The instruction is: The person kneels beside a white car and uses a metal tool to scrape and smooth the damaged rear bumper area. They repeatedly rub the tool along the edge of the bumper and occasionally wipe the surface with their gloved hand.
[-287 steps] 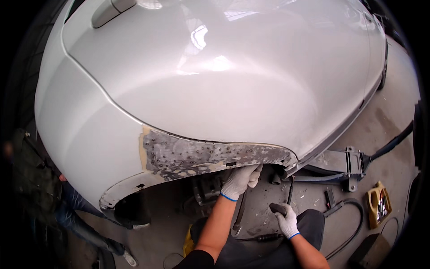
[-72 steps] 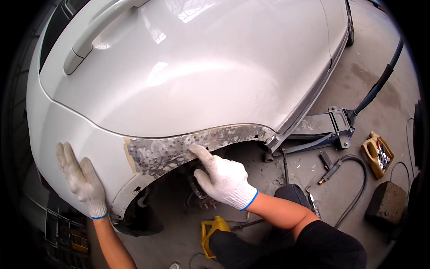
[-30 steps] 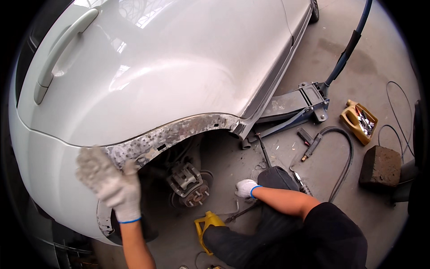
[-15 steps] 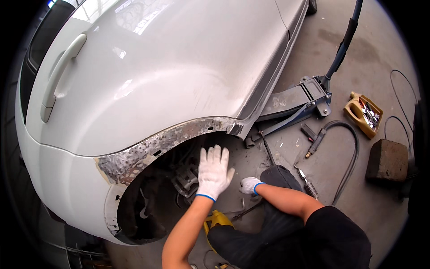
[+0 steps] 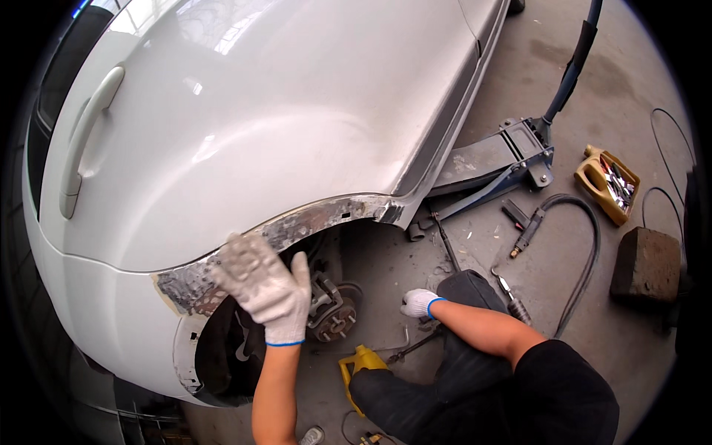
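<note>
My left hand [image 5: 268, 291], in a white knit glove with a blue cuff, is open, thumb apart, slightly blurred. It lies over the bare-metal wheel arch edge [image 5: 297, 226] of a white car [image 5: 245, 141]; whether it touches cannot be told. That edge is ground and spotted, with small dark slots. My right hand [image 5: 420, 303], gloved alike, is closed beside my bent knee [image 5: 471, 293]; anything inside the fingers is hidden. Within the arch, the wheel is off, and the hub with studs [image 5: 335, 322] and brake caliper [image 5: 322, 297] show.
A blue floor jack [image 5: 489, 159] reaches under the sill. On the floor lie a welding torch with hose [image 5: 530, 230], an air tool [image 5: 512, 293], a cut-open yellow jug [image 5: 608, 182] of small items, a dark block [image 5: 647, 263], and a yellow container [image 5: 363, 362] by my leg.
My left hand has moved left from in front of the wheel opening onto the bare-metal arch edge, uncovering the hub. My right hand stays by the knee.
</note>
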Demonstrator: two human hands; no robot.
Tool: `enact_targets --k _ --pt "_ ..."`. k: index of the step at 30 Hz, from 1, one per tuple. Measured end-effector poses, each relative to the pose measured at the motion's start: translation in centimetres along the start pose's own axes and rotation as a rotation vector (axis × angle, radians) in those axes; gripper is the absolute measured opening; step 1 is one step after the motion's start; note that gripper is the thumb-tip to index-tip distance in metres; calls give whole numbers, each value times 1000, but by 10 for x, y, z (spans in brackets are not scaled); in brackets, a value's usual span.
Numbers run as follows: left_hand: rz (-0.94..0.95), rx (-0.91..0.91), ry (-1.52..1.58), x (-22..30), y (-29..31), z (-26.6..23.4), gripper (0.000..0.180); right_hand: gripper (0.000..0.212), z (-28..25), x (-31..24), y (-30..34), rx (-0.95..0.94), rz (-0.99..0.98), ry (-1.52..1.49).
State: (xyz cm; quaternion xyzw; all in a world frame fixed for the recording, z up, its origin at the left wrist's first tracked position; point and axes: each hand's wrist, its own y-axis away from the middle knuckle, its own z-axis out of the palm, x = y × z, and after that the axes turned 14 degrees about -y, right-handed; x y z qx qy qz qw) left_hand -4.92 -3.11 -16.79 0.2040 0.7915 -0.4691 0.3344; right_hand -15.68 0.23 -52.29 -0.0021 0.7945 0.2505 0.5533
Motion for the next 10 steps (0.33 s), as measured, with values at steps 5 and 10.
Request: enact_targets --k 5,10 --pt "174 -36 27 49 2 31 94 43 -1 3 1 15 -19 -14" --pt "520 -82 -6 93 8 46 99 43 2 -1 7 6 -20 -29"
